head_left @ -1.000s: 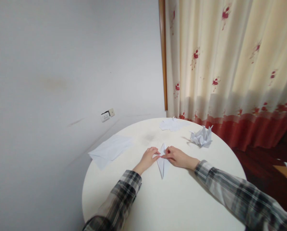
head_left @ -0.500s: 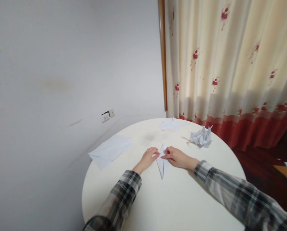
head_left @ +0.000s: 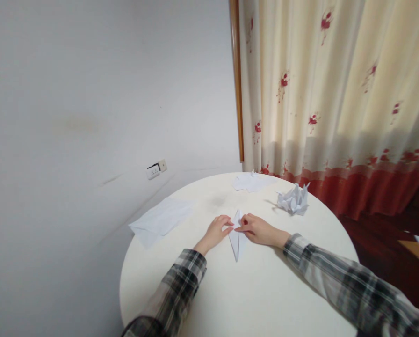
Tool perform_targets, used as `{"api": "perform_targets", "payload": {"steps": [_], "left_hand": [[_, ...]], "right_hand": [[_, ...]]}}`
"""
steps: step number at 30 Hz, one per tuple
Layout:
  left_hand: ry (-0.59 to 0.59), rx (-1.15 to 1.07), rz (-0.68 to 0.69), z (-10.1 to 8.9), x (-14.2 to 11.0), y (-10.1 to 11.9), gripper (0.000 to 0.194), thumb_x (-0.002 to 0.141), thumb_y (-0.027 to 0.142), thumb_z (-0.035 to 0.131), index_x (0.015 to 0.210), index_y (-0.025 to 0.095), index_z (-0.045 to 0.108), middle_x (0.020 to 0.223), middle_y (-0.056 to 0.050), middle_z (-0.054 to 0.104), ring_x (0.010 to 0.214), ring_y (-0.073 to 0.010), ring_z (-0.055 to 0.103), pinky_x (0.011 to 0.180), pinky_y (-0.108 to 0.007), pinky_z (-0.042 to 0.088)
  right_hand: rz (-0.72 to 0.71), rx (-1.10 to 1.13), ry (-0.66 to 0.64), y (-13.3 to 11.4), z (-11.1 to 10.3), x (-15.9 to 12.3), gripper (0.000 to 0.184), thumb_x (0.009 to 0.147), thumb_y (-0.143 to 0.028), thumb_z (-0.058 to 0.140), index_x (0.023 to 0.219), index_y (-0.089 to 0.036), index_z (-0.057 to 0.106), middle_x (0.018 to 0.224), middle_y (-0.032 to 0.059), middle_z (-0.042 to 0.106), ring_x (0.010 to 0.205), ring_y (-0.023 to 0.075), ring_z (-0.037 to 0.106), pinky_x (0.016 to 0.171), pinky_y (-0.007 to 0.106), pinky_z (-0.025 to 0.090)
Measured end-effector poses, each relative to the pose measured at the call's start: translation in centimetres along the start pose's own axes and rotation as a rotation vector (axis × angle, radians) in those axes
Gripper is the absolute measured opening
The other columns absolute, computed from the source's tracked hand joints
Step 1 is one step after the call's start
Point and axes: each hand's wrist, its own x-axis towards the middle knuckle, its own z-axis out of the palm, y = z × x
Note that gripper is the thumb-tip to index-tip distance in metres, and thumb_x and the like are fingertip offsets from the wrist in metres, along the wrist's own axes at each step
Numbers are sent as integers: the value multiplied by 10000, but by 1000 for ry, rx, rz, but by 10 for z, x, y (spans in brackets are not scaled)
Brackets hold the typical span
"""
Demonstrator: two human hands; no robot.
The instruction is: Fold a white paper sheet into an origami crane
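A narrow diamond of folded white paper [head_left: 236, 244] lies on the round white table [head_left: 227, 295], one long point toward me and the other away. My left hand [head_left: 215, 230] is closed at its left edge, thumb and fingertips on the paper near the middle. From the right, my right hand [head_left: 259, 229] presses on it with curled fingers, one finger reaching across the middle fold toward my left fingertips. The two hands cover parts of the paper's middle and right side.
Flat white paper sheets [head_left: 162, 217] lie at the table's left edge. More paper [head_left: 246, 182] is at the far edge. A cluster of folded paper pieces [head_left: 293, 200] stands at the right. Behind are a wall socket [head_left: 153, 172] and a flowered curtain [head_left: 311, 93].
My right finger shifts very slightly over the middle of the folded paper. Otherwise both hands and the paper stay in place; the view drifts slightly.
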Motion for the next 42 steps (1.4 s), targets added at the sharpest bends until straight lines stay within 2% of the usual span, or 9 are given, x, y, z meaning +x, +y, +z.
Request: {"api": "perform_targets", "payload": {"steps": [10,17,26,30,33,38,42], "left_hand": [[-24,-26,-39,-3,0,3,116,738,164,546,842,191,591,1007,-44,544,992,-183,465,893,-325,348],[-28,-17,-24,-2,-1,1,121,744,209,556,857,183,587,1041,-54,539,1011,-179,461,901,-316,345],[-127,68,-54,-7,-7,17,471,631,466,633,990,176,542,1158,-94,472,1101,-234,399,944,-356,300],[-173,98,-68,-11,-7,20,509,645,487,610,1030,167,524,1195,-113,443,1129,-242,371,956,-366,282],[-224,94,-78,-16,-6,21,560,644,533,586,1066,173,508,1228,-114,418,1158,-248,340,969,-376,263],[-310,72,-63,-23,-5,20,701,584,589,601,1137,181,462,1296,-119,344,1201,-250,287,993,-371,229],[-383,84,-118,-26,-5,23,790,567,575,621,1199,154,405,1339,-152,265,1230,-261,232,1004,-383,201]], "right_hand": [[4,0,-1,1,1,-1,345,773,-129,458,1079,-248,564,853,62,476,814,158,438,729,282,377],[6,2,3,1,1,0,352,765,-115,454,1071,-247,568,841,58,474,801,155,433,723,278,377],[28,-2,26,1,3,-1,309,782,-140,458,1044,-248,582,839,55,480,804,152,436,724,275,366],[77,-25,28,-6,2,-1,249,787,-262,492,1010,-217,594,857,63,478,810,165,434,735,295,362],[122,-59,13,-15,0,0,309,756,-357,525,1014,-195,578,892,73,471,823,182,427,741,317,359],[167,-126,-37,-26,-4,1,380,746,-423,512,1038,-181,540,953,87,457,865,205,415,756,339,350],[193,-139,-68,-27,-4,1,413,737,-463,511,1038,-180,529,978,97,449,872,212,414,754,346,348]]}}
